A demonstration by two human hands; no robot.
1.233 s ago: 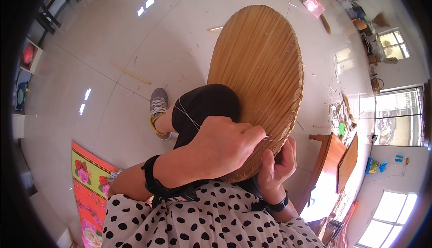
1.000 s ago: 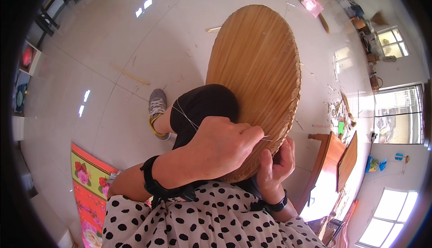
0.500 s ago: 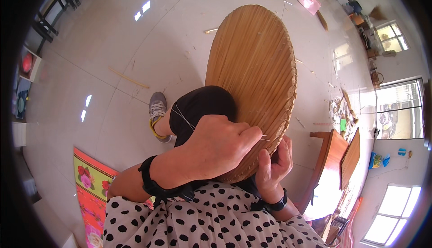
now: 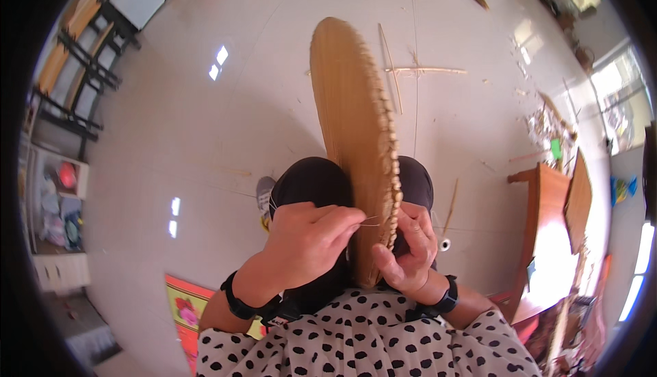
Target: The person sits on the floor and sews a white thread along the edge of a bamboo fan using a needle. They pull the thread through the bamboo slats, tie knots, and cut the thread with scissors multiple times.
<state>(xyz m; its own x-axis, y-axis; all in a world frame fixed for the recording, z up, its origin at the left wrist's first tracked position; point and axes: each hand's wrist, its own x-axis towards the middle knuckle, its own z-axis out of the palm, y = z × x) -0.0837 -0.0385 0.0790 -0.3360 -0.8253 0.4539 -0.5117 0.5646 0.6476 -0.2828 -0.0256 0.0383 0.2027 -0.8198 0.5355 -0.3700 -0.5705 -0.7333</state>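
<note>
An oval tan panel of thin, bamboo-like strips stands nearly edge-on between my knees. Its right rim is bound with lumpy stitching. On the left face, close to the rim's lower part, my left hand is closed in a pinch on a thin pale thread; whether a needle is there I cannot make out. My right hand curls at the rim from the other side, thumb against the lower edge and fingers bent, partly behind the panel.
A wooden table stands at right, with a white roll on the floor beside it. Loose strips lie on the tiles ahead. Benches and an open cabinet line the left side. A flowered mat lies at lower left.
The panel has turned more edge-on to me, its top now leaning leftward. Both hands stay near its lower rim, the left still pinching thread. The view has shifted, showing both knees.
</note>
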